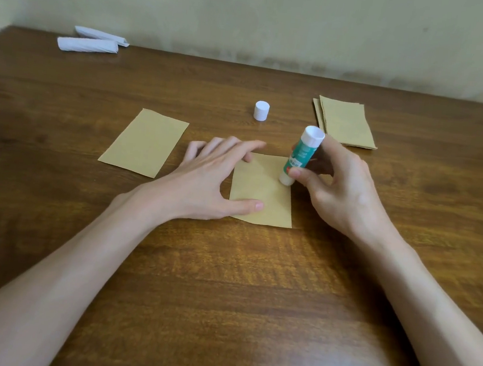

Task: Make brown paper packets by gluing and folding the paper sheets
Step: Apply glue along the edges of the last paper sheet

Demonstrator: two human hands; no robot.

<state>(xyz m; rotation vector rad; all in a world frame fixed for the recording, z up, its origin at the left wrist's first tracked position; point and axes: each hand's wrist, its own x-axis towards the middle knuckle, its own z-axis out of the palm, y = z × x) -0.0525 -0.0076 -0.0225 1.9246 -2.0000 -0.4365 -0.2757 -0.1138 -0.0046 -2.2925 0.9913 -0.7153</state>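
Note:
A brown paper sheet lies flat on the wooden table in the middle of the view. My left hand presses it down with spread straight fingers, thumb on its near left edge. My right hand grips a green and white glue stick, held upside down with its glue end touching the sheet near the right edge. The stick's white cap stands alone farther back. Another brown sheet lies to the left.
A stack of brown sheets sits at the back right. Two rolled white paper bundles lie at the back left near the wall. The table's right edge runs past the stack.

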